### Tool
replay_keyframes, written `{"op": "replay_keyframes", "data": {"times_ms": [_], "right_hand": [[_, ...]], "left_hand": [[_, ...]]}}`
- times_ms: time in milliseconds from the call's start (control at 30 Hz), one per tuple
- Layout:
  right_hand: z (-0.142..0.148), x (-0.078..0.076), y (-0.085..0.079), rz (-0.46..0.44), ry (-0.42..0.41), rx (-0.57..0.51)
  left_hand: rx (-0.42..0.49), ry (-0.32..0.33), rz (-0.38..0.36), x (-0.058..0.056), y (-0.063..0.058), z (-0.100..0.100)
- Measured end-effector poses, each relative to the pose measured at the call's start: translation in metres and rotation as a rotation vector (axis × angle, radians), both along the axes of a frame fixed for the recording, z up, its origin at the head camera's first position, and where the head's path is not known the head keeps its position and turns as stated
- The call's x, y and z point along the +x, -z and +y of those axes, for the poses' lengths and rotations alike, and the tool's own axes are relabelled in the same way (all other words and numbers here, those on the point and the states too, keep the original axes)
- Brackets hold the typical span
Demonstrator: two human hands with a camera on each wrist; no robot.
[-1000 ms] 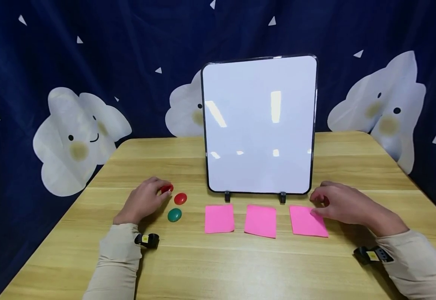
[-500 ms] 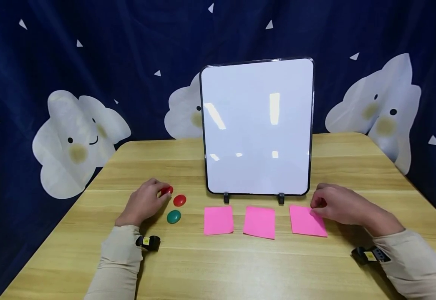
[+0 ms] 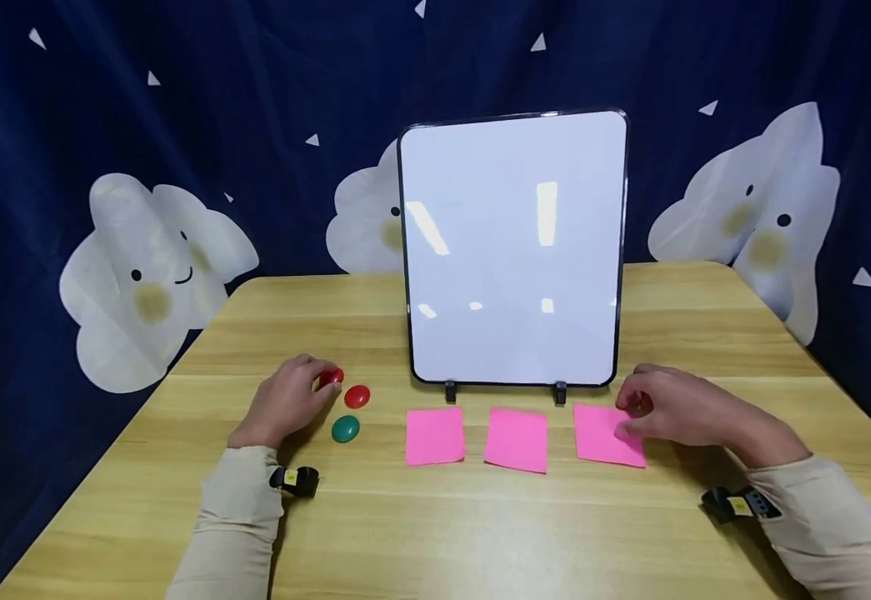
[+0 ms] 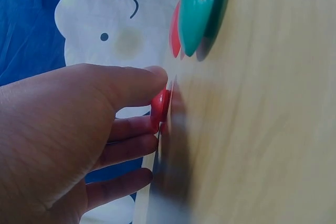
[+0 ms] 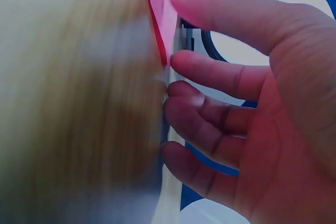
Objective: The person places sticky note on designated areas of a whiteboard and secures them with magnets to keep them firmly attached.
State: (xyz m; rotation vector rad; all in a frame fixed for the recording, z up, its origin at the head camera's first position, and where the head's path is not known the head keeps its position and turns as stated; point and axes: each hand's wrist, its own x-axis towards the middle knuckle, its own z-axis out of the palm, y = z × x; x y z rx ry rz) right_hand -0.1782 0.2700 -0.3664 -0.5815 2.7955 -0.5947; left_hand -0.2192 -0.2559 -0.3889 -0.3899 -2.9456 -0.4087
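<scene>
At the left of the table in the head view, my left hand (image 3: 285,404) pinches a red round magnet (image 4: 159,106) between thumb and index finger, low over the wood. A second red magnet (image 3: 357,396) and a green magnet (image 3: 345,428) lie just to its right. My right hand (image 3: 683,408) is at the upper right corner of the rightmost pink sticky note (image 3: 602,437), thumb tip over the paper. In the right wrist view its thumb and relaxed fingers (image 5: 210,72) stand apart. Two more notes, a middle one (image 3: 516,442) and a left one (image 3: 435,437), lie in the same row.
A blank whiteboard (image 3: 513,250) with a black frame stands upright behind the notes on small black feet (image 3: 560,392). The wooden table (image 3: 435,533) reaches back to a dark blue curtain (image 3: 270,100) with cloud patterns.
The right thumb and index finger have parted from their pinch at the note's corner, and that note has shifted slightly left. The left hand stays at the red magnet.
</scene>
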Motion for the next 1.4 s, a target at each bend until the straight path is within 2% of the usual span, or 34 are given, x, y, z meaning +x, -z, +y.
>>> {"op": "replay_keyframes", "data": {"times_ms": [500,800,1033,1400], "right_hand": [[0.0031,-0.0026,-0.0019,-0.037,0.005,0.011],[0.0048,-0.0041,-0.0003,-0.046,-0.004,-0.028],[0.0066,-0.0043,0.0036,-0.023,-0.046,-0.106],[0.0086,-0.0026,0.0016,-0.033,-0.032,-0.153]], "left_hand": [[0.013,0.005,-0.025,-0.0037,-0.0018,-0.0003],[0.016,0.008,-0.017,-0.0040,-0.0012,-0.0003],[0.024,0.006,-0.008,-0.0010,0.0018,-0.0019],[0.010,0.002,0.002,-0.0010,0.0010,-0.0002]]}}
